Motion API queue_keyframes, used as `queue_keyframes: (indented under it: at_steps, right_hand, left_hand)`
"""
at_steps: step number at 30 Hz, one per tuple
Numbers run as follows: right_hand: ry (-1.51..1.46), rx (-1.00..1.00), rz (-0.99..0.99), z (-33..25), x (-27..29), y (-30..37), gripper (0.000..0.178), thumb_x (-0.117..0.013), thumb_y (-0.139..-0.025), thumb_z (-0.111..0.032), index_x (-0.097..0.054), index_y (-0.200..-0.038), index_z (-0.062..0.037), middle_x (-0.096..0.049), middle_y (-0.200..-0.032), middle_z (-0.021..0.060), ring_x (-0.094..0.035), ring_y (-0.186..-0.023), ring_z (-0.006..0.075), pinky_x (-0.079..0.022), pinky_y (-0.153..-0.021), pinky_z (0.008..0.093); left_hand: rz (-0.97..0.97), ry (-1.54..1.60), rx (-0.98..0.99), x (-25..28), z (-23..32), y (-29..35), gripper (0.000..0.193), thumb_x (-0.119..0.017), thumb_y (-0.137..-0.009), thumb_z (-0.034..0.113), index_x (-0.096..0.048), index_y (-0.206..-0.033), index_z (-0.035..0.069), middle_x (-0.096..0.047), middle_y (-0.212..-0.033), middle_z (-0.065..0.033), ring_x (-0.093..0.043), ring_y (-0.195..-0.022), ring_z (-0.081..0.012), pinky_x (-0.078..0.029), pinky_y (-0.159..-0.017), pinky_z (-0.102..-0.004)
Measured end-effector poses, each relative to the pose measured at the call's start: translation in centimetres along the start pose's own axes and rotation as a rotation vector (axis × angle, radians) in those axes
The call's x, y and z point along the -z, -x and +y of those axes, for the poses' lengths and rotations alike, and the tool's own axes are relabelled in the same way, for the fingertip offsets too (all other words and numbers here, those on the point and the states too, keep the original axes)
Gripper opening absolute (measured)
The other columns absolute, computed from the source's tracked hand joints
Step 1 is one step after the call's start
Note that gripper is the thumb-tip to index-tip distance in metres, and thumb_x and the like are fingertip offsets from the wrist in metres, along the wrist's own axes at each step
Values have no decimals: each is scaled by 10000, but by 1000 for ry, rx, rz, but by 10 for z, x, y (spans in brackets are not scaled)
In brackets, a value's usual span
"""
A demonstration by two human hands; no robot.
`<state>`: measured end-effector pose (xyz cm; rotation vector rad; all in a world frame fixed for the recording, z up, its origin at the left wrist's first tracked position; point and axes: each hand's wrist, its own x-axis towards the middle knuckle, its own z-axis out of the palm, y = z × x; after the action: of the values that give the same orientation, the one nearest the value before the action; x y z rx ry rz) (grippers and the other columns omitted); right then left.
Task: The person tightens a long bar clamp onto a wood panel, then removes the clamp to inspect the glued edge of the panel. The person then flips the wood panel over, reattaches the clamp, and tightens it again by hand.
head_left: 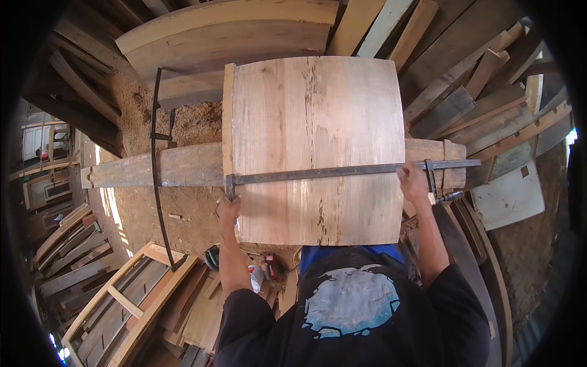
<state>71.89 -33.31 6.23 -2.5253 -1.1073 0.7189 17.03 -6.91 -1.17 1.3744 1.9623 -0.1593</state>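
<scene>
A wide wooden panel [318,116] with dark streaks lies flat across a worn plank bench [189,165]. Along its left edge runs a narrow wooden strip [228,122]. A long dark metal bar clamp [318,173] spans the panel from left to right. My left hand [230,209] is closed round the clamp's end jaw at the panel's left edge. Near the right edge, my right hand [414,182] grips the bar, its fingertips on top. Just right of that hand is the sliding jaw [430,174], with a screw handle [450,197] below the bar.
Another bar clamp [156,147] crosses the bench on the left. A wooden frame [125,300] and boards lie at lower left. Lumber [465,92] is stacked at right, beside a white sheet [510,196]. Sawdust [195,122] covers the ground; a red tool [271,267] lies below the panel.
</scene>
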Motion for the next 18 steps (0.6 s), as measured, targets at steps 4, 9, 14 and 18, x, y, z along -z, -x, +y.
queue_keyframes:
  at_steps: [4,9,14,18]
  right_hand:
    - [197,-288,-460,119,12,40,324,-577,-847,-315,-606,-921,-2,-646,-815,156,-609,-785,367,-439,-727,471]
    - [-140,-358,-547,86,-43,65,483,-557,-873,-400,-598,-1012,61,-650,-922,225,-620,-890,362,-454,-797,428]
    - [-534,-470,-72,80,-89,85,548,-556,-883,-441,-553,-964,102,-602,-948,296,-581,-887,385,-434,-788,442]
    - [-244,-401,-34,90,-103,96,557,-517,-903,-436,-514,-1036,105,-576,-1001,326,-548,-953,468,-417,-829,475]
  left_hand:
    - [334,-505,-291,-14,62,30,508,-644,-792,402,-563,-1088,-3,-650,-944,-219,-630,-873,-377,-492,-755,-455]
    - [272,-500,-142,4,22,6,635,-642,-776,469,-544,-1199,5,-638,-1028,-252,-600,-1024,-400,-472,-879,-458]
    - [27,-127,-193,-8,34,6,569,-649,-778,465,-598,-1104,1,-655,-968,-236,-621,-958,-417,-480,-840,-470]
    - [185,-235,-159,-7,30,25,541,-656,-776,457,-609,-1049,-8,-662,-894,-236,-639,-900,-410,-491,-787,-468]
